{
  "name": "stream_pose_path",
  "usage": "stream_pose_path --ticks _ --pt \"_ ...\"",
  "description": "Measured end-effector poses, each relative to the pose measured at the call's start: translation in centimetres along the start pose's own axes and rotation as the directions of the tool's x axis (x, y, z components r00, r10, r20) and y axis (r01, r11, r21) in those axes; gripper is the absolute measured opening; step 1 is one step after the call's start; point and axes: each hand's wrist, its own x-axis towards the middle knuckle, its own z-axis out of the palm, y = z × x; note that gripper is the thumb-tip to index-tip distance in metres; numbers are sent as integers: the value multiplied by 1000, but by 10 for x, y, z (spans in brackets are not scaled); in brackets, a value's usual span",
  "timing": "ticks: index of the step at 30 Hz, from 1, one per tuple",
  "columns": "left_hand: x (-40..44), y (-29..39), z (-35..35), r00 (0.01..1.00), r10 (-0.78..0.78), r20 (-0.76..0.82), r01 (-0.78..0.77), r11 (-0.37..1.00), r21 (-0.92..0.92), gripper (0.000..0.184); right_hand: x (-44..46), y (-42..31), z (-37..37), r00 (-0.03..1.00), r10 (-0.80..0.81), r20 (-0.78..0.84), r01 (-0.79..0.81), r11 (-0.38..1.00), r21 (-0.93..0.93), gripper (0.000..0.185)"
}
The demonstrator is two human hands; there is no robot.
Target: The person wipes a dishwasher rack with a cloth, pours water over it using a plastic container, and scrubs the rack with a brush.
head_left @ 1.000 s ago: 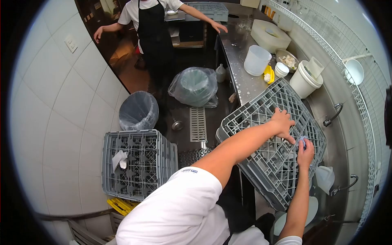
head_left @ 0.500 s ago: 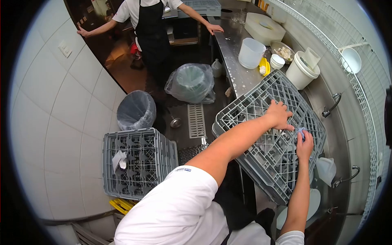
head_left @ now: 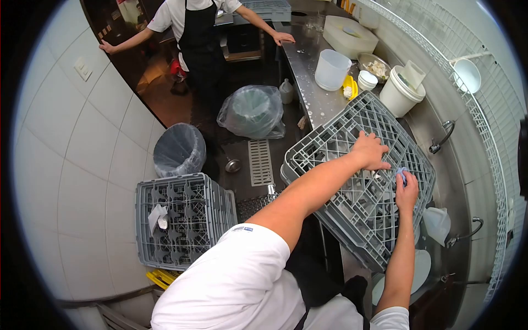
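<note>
A grey plastic dish rack (head_left: 308,155) lies tilted over the sink counter, its lattice face up. My left hand (head_left: 369,151) rests on the lattice with the fingers spread and holds nothing. To its right, my right hand (head_left: 407,191) pinches a small crumpled blue cloth (head_left: 401,174) against the rack. Pale and metal pieces show through the grid, but I cannot make out what they are.
Stacked grey racks (head_left: 175,220) stand at the left, near a lined bin (head_left: 180,151) and a bagged bin (head_left: 252,113). White buckets (head_left: 400,93) and a clear tub (head_left: 332,70) sit on the steel counter (head_left: 300,49). Taps (head_left: 443,137) line the wall. Another person (head_left: 201,33) stands at the back.
The view has shifted slightly. My right hand and the blue cloth have moved a little on the rack, and more of the cloth shows. My left hand stays on the lattice.
</note>
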Motion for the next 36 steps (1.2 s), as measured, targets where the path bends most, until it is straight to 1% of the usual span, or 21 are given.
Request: stream_pose_path --ticks 5,15,19,26,32,36 --pt "2 0 1 1000 -11 -4 11 1000 4 70 1 -3 -1 1000 2 2 -2 1000 25 30" --pt "2 0 0 1000 -8 1 8 1000 -11 68 0 -2 -2 1000 -27 -3 27 999 18 28" --pt "1 1 0 1000 -8 3 8 1000 -9 68 1 -4 -3 1000 1 10 -1 1000 4 28" --pt "2 0 2 1000 -1 -15 2 1000 14 67 0 0 0 1000 -17 -18 17 1000 6 28" --pt "2 -1 5 1000 0 -24 0 1000 13 66 -1 -2 0 1000 -16 -15 16 1000 2 28" --pt "1 -1 6 999 -2 -45 2 1000 13 66 0 -2 -2 1000 -12 15 12 1000 -13 30"
